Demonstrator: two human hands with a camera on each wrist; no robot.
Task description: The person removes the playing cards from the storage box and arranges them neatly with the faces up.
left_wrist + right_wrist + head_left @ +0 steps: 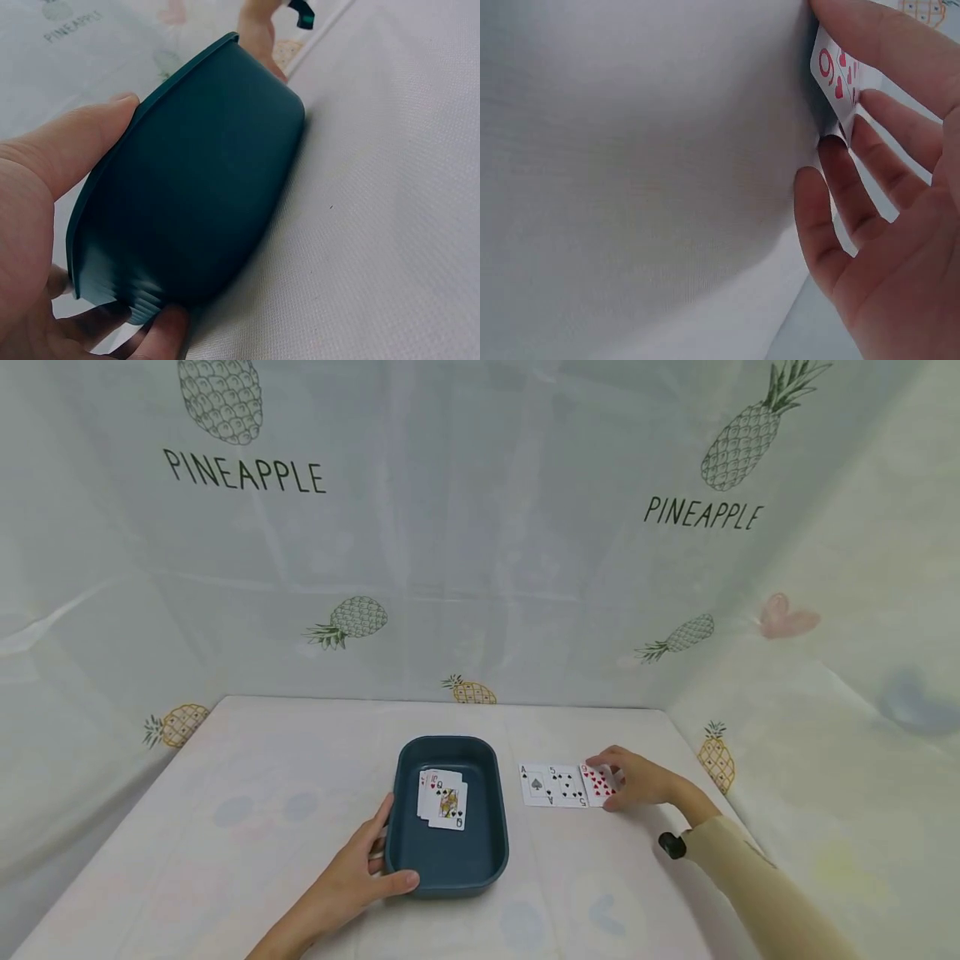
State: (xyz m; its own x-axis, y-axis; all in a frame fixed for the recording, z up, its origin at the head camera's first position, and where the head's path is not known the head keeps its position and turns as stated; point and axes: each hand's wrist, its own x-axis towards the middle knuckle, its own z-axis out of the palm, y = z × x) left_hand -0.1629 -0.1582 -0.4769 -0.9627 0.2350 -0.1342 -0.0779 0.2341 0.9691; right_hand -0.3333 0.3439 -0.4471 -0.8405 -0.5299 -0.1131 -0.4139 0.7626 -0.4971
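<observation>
My left hand (350, 868) grips the dark teal tray (491, 860) by its left side, thumb on the rim. In the left wrist view the fingers curl under the tray's wall (202, 165). Inside the tray lie several overlapping playing cards, a queen (447, 806) on top. To the right, my right hand (637, 779) pinches a hearts playing card (595, 783) between thumb and fingers; in the right wrist view that hearts card (835, 75) stands tilted, partly hidden by the thumb. Left of it lie a five of spades (567, 785) and an ace of spades (536, 786), face up.
A white cloth covers the table (300, 752). Behind it and along the sides hangs a pale curtain (480, 568) printed with pineapples. A black device (672, 845) sits at the right wrist, by the beige sleeve (750, 877).
</observation>
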